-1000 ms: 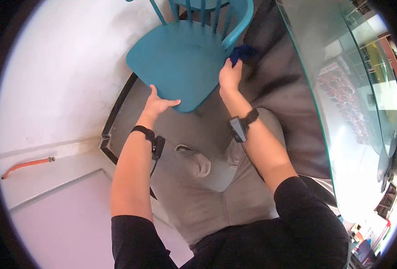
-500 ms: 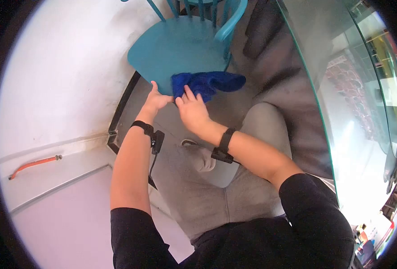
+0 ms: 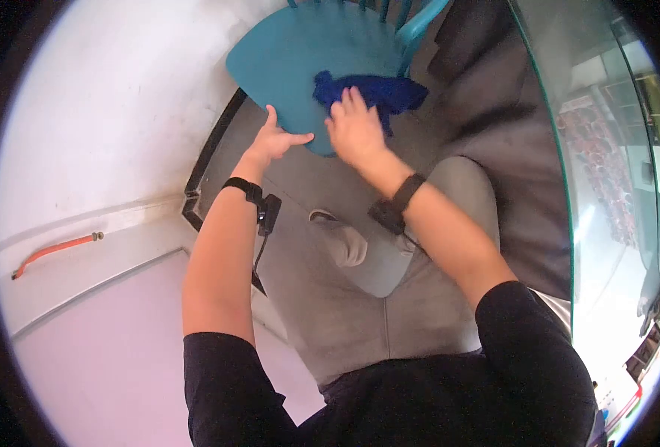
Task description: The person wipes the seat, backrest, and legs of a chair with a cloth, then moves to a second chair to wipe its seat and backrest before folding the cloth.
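Fingers of your right hand (image 3: 360, 140) lie stretched and slightly apart on the dark blue fabric cloth (image 3: 380, 91), pressing rather than clenched; whether they pinch a fold underneath, the view cannot tell. The cloth lies at the front right of the smooth, rounded teal chair seat (image 3: 292, 52), one end reaching past its right side. Your left hand (image 3: 271, 142) is at the seat's front edge, two digits spread wide, one touching the rim; its remaining fingers are hidden, so their grip cannot be told. Half a second ago your hands nearly met there; now your right hand and the cloth are farther right, while your left keeps its place. Any lettering on the black plastic box (image 3: 269, 214) strapped to your left wrist is too small to read.
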Demonstrator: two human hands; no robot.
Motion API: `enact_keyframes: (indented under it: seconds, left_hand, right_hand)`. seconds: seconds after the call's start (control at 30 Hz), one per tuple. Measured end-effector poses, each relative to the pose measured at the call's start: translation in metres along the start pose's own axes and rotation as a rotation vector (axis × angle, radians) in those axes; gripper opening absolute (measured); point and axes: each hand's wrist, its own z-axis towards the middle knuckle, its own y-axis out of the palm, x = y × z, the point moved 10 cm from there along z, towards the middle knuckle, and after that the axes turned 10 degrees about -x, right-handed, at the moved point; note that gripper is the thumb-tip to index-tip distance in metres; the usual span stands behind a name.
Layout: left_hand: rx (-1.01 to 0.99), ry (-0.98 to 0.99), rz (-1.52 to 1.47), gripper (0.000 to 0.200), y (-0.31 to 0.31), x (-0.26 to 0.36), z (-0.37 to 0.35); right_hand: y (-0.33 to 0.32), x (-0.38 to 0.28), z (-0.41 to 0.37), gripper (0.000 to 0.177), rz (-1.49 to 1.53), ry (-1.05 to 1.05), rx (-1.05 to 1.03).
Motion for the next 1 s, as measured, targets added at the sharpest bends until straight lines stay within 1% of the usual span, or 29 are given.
enact_keyframes:
  seconds: [0.03,0.07,0.1,0.13,0.17,0.2,0.23,0.27,0.33,0.37,0.4,0.47,0.5,0.57,0.6,0.67,0.7,0.73,0.8,0.83,0.87,0.93,1.0]
  left_hand:
    - [0.007,0.046,0.006,0.153,-0.001,-0.001,0.006]
    - [0.004,0.051,0.004,0.153,-0.002,0.003,0.004]
    - [-0.011,0.009,0.008,0.151,-0.004,0.001,0.003]
    - [-0.029,-0.037,0.01,0.15,-0.003,-0.003,0.0]
    - [-0.036,-0.043,0.003,0.15,-0.002,-0.008,0.001]
    - [-0.008,-0.003,-0.049,0.148,-0.005,-0.009,0.005]
    - [0.02,0.033,-0.1,0.146,-0.007,-0.013,0.008]
    - [0.016,0.025,-0.105,0.146,-0.006,-0.021,0.01]
    - [0.035,0.017,-0.088,0.144,-0.008,-0.015,0.005]
    - [0.031,0.023,-0.084,0.144,-0.007,-0.009,0.003]
    - [0.045,0.023,-0.097,0.142,-0.003,-0.002,-0.008]
    - [0.061,0.016,-0.12,0.14,0.0,0.002,-0.019]
    - [0.054,0.021,-0.11,0.141,0.0,0.005,-0.021]
    - [0.047,0.018,-0.104,0.143,-0.001,0.0,-0.021]
    - [0.041,0.023,-0.1,0.146,-0.002,0.0,-0.018]
    - [0.038,0.03,-0.097,0.148,-0.003,0.0,-0.013]
    - [0.055,0.011,-0.073,0.148,-0.005,-0.002,-0.011]
    - [0.072,-0.01,-0.048,0.148,-0.007,-0.005,-0.01]
    - [0.073,-0.014,-0.053,0.148,-0.009,-0.008,-0.008]
    - [0.074,-0.017,-0.061,0.148,-0.009,-0.008,-0.006]
    - [0.073,-0.013,-0.067,0.148,-0.009,-0.008,-0.006]
    - [0.037,0.008,-0.073,0.149,-0.007,-0.004,-0.008]
    - [0.045,-0.004,-0.075,0.148,-0.007,-0.006,-0.006]
  right_hand:
    - [-0.002,-0.013,-0.011,0.043,-0.005,-0.017,-0.077]
    - [-0.004,-0.024,-0.022,0.045,-0.009,-0.034,-0.156]
    - [-0.001,-0.034,-0.031,0.041,-0.037,-0.077,-0.161]
    - [0.001,-0.036,-0.032,0.041,-0.041,-0.077,-0.167]
    - [0.01,-0.039,-0.036,0.037,-0.091,-0.094,-0.245]
    - [0.017,-0.044,-0.039,0.034,-0.144,-0.112,-0.323]
    - [0.001,-0.047,-0.04,0.022,-0.18,-0.088,-0.186]
    - [-0.001,-0.045,-0.039,0.022,-0.178,-0.089,-0.196]
    - [-0.035,-0.019,-0.022,0.03,0.164,0.017,-0.242]
    - [-0.04,-0.001,-0.014,0.053,0.108,0.047,-0.008]
    - [-0.048,0.018,-0.007,0.072,0.011,0.163,-0.047]
    - [-0.054,0.058,-0.01,0.077,0.02,0.366,-0.017]
    - [-0.05,0.061,-0.006,0.077,0.018,0.36,-0.02]
    - [-0.024,0.079,-0.006,0.08,0.194,0.483,-0.077]
    - [-0.016,0.085,-0.001,0.08,0.193,0.48,-0.08]
    - [-0.012,0.106,0.005,0.076,0.337,0.514,0.046]
    - [-0.019,0.118,0.004,0.064,0.449,0.529,0.148]
    - [-0.015,0.117,0.007,0.064,0.449,0.529,0.146]
    - [-0.021,0.118,0.003,0.055,0.416,0.574,0.244]
    - [-0.023,0.112,-0.002,0.047,0.383,0.557,0.26]
    - [-0.022,0.105,-0.009,0.047,0.376,0.553,0.261]
    - [-0.025,0.063,-0.014,0.038,0.06,0.351,0.198]
    - [-0.022,0.027,-0.026,0.032,-0.029,0.259,0.164]
